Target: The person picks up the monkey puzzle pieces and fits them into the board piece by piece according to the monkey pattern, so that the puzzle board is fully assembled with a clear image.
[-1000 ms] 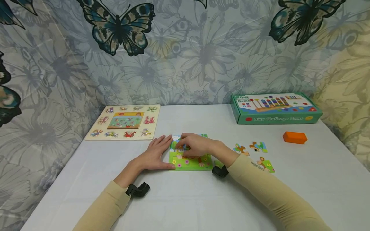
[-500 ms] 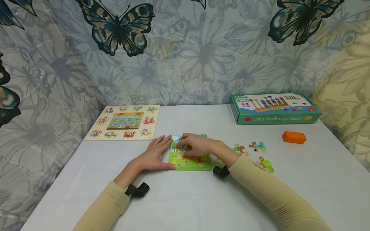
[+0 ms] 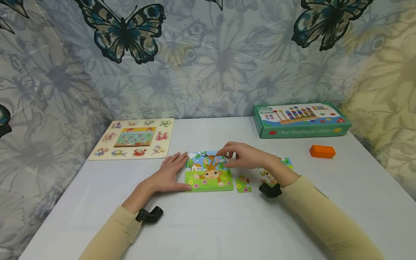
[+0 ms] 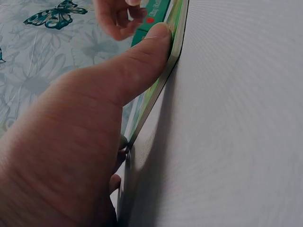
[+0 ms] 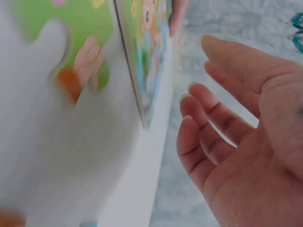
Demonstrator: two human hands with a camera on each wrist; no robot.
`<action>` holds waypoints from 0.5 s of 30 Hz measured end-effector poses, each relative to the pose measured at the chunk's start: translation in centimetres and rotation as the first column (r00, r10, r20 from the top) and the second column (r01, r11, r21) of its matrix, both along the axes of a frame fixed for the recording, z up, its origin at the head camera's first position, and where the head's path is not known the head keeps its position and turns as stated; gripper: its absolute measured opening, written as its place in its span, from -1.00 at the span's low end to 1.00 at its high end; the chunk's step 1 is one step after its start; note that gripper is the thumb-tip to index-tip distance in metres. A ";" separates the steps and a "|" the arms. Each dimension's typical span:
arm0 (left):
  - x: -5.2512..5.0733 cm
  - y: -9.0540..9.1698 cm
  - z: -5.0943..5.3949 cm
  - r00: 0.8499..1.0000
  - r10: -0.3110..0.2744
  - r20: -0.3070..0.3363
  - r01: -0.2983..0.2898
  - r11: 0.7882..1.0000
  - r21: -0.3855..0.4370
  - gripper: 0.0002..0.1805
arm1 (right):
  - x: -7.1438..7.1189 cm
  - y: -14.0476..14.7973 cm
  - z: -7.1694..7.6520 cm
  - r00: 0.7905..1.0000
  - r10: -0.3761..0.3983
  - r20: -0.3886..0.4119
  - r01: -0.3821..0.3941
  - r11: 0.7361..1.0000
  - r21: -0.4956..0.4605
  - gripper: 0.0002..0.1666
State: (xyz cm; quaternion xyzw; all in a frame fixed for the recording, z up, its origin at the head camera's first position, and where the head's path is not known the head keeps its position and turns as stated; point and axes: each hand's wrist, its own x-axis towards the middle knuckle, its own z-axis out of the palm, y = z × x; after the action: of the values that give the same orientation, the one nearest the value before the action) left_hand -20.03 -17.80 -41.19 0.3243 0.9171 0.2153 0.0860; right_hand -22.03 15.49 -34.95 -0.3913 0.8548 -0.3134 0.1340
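Observation:
A square board with a monkey picture (image 3: 208, 182) lies flat on the white table. My left hand (image 3: 165, 177) rests along its left side, fingers spread and straight; in the left wrist view the thumb (image 4: 147, 56) lies on the board's edge. Over the board's upper right corner hovers my right hand (image 3: 248, 156), its fingers loosely bent with nothing between them, as the right wrist view shows the hand (image 5: 236, 127) off the board (image 5: 142, 56). Just right of the board lies a loose green puzzle piece (image 3: 243, 185). Other pieces (image 3: 267, 176) lie partly under the right forearm.
At the back left lies a wooden board with sea animal pictures (image 3: 130, 141). A green game box (image 3: 300, 121) stands at the back right, with an orange block (image 3: 322, 151) in front of it. A patterned cloth hangs behind the table.
My right hand has lifted off the middle of the picture and moved right, uncovering the monkey. The left hand keeps its place on the board. The head view has shifted slightly.

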 end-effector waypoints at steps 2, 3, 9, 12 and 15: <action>0.0 -0.2 -0.1 1.000 0.003 0.002 -0.003 1.000 0.000 0.25 | 0.1 0.9 0.1 0.999 -0.037 0.006 0.037 0.999 -0.001 -0.53; 0.0 -0.2 -0.1 1.000 0.003 0.001 -0.003 1.000 0.002 0.24 | 0.2 1.4 0.1 0.998 -0.055 0.006 0.055 0.998 -0.002 -0.53; 0.0 -0.3 -0.2 1.000 -0.002 -0.009 0.002 1.000 -0.006 0.22 | 0.8 4.0 0.0 0.994 -0.114 -0.001 0.114 0.994 0.007 -0.55; 0.0 -0.3 -0.1 1.000 -0.010 -0.012 0.010 1.000 -0.007 0.22 | 1.0 5.3 -0.1 0.990 -0.143 -0.001 0.143 0.989 0.023 -0.54; 0.0 -0.2 0.0 1.000 -0.016 -0.014 0.016 1.000 -0.011 0.21 | 1.0 6.6 -0.1 0.983 -0.182 -0.003 0.182 0.982 0.041 -0.54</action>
State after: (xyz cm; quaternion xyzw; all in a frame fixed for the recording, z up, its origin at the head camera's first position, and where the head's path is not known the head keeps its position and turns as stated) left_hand -20.06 -18.05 -41.23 0.3325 0.9162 0.2075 0.0827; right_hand -21.01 22.13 -35.04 -0.3084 0.8932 -0.3070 0.1131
